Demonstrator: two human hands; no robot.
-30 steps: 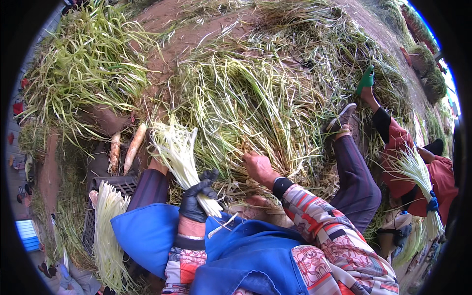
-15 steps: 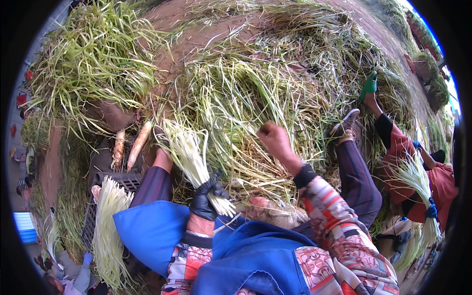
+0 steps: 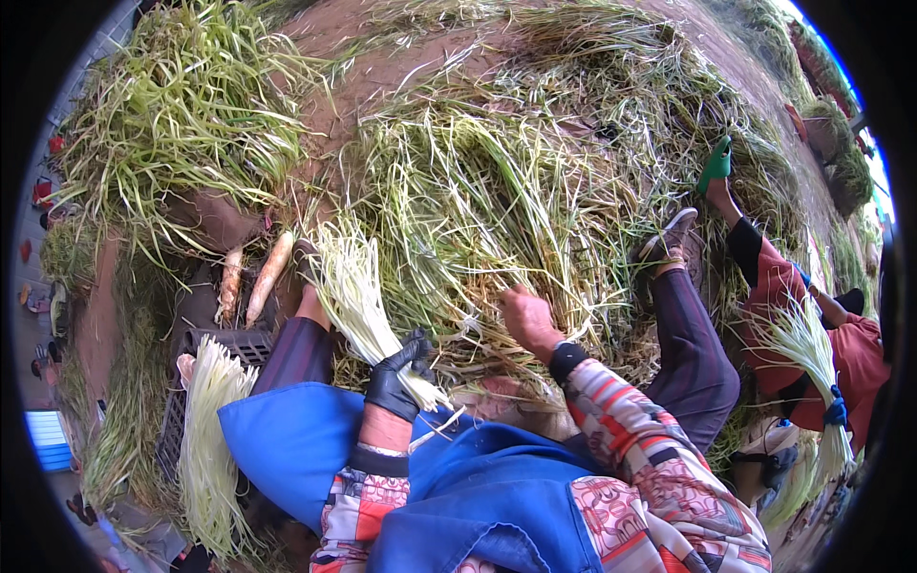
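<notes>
My left hand (image 3: pixel 399 374) wears a black glove and is wrapped round the lower part of a bundle of pale yellow-green stalks (image 3: pixel 355 291). The bundle tilts away to the upper left, its cut ends sticking out below the glove above my blue apron (image 3: pixel 458 497). Bare, with fingers curled closed, my right hand (image 3: pixel 528 320) is over the near part of a heap of long green and straw-coloured stalks (image 3: pixel 516 191). Whatever is between those fingers, if anything, cannot be made out. A pale, blurred bundle base lies near my lap between the hands.
On my left, another pale bundle (image 3: pixel 215 439) rests against a dark plastic crate (image 3: pixel 244 346). Two long whitish-orange pieces (image 3: pixel 270 277) lie beyond it, near a leafy green pile (image 3: pixel 181 124). At right sits a co-worker in red (image 3: pixel 774 315), holding a pale bundle (image 3: pixel 812 353) with a blue glove.
My right hand has come down and nearer to me, from above the heap to its near part. My left hand keeps hold of the bundle and has barely shifted.
</notes>
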